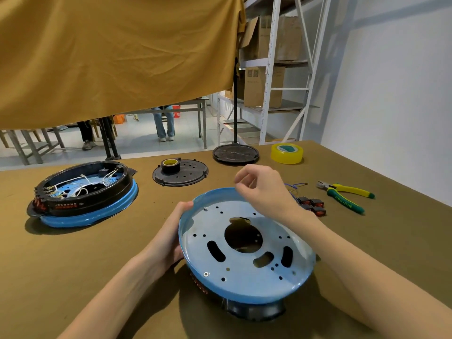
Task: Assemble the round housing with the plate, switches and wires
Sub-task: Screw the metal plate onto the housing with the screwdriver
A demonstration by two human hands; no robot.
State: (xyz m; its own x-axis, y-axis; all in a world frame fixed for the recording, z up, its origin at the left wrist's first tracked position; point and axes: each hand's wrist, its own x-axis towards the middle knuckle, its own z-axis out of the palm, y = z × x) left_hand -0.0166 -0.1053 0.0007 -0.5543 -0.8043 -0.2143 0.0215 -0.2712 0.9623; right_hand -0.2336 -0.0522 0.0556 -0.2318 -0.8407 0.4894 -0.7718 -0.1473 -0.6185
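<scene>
Left hand (179,231) is clamped on the blue plate (247,253) rim; right hand (264,189), loosely curled, holds nothing visible. Stiff, light metal is best gripped at the rim.

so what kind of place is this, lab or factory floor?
Probably a small workshop or storeroom set up for assembly. Metal shelving with cardboard boxes stands behind a cloth-covered table that holds pliers, tape rolls and a half-wired round housing.
</scene>
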